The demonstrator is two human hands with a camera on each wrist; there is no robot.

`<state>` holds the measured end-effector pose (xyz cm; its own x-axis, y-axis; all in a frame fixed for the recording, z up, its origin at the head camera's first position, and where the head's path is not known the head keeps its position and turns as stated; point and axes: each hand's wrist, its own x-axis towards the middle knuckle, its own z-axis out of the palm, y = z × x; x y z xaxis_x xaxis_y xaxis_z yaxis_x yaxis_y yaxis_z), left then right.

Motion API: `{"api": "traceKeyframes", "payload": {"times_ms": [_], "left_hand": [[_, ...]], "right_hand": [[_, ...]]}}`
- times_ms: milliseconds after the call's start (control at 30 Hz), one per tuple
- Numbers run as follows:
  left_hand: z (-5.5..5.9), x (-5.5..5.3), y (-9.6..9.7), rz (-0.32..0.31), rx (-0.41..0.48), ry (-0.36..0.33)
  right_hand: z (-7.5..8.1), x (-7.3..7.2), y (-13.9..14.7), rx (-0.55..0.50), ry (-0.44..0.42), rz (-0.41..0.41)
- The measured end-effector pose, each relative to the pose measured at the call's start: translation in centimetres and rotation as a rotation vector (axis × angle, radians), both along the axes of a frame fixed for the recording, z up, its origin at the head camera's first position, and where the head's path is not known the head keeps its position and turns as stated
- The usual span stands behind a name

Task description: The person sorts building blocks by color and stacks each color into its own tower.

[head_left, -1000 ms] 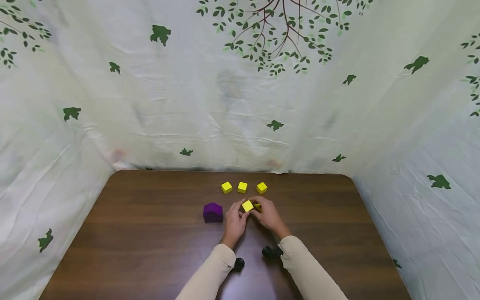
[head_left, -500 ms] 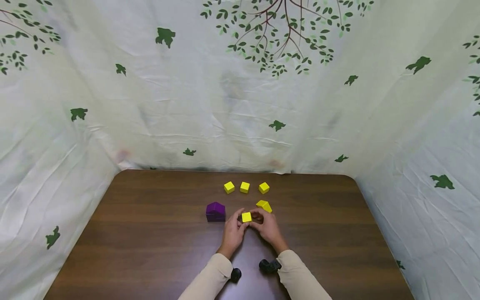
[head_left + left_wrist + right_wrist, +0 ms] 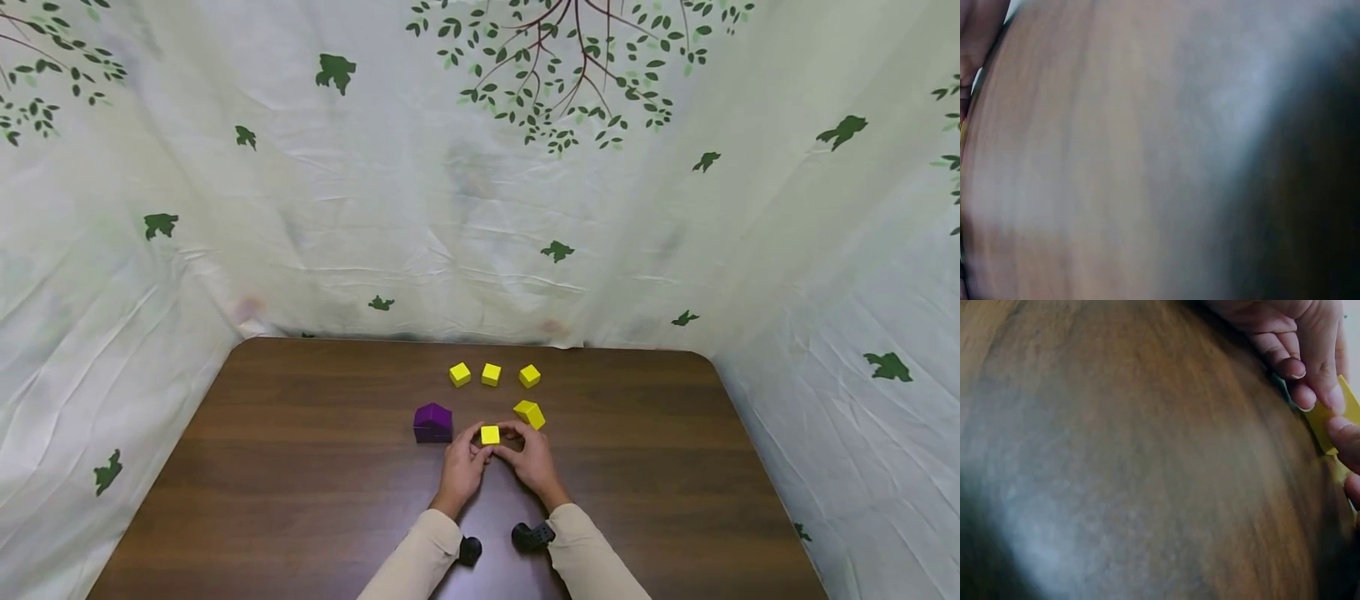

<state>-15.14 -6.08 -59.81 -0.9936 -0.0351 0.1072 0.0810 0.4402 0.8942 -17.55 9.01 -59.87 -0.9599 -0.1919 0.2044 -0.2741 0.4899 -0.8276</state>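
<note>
Between my two hands is a small yellow cube [image 3: 490,435], low over the table's middle. My left hand [image 3: 461,473] pinches it from the left side with thumb and fingers. On the other side my right hand [image 3: 534,463] holds it with its thumb and bent forefinger. In the right wrist view, thumbs and fingertips press against the yellow cube [image 3: 1319,428]. Just beyond the right hand lies a larger yellow wedge-shaped block [image 3: 530,413]. A purple block stack [image 3: 432,423] with a peaked top stands left of the left hand.
Three yellow cubes, among them the middle one [image 3: 491,375], sit in a loose row near the far edge of the brown wooden table [image 3: 315,467]. A white cloth [image 3: 420,208] with green leaf prints hangs behind and around it. Black wrist cameras [image 3: 531,537] hang under the sleeves.
Both hands have drawn the yellow cube toward the body and turned it squarer to the view. The yellow wedge-shaped block, earlier mostly covered by the right hand, now shows.
</note>
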Motion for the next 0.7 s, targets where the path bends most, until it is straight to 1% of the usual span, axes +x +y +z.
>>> {"api": "traceKeyframes", "payload": {"times_ms": [167,400,700], "left_hand": [[-0.11,-0.09,-0.16,-0.015,0.002,0.004],[-0.12,-0.19,-0.18,-0.024,0.016,-0.001],[-0.08,-0.07,-0.30,-0.023,0.016,0.003]], "right_hand": [[-0.23,0.07,-0.08,0.024,-0.001,0.003],[-0.06,0.18,-0.30,0.034,-0.051,-0.022],[-0.38,0.28,-0.44,0.048,-0.024,-0.036]]}}
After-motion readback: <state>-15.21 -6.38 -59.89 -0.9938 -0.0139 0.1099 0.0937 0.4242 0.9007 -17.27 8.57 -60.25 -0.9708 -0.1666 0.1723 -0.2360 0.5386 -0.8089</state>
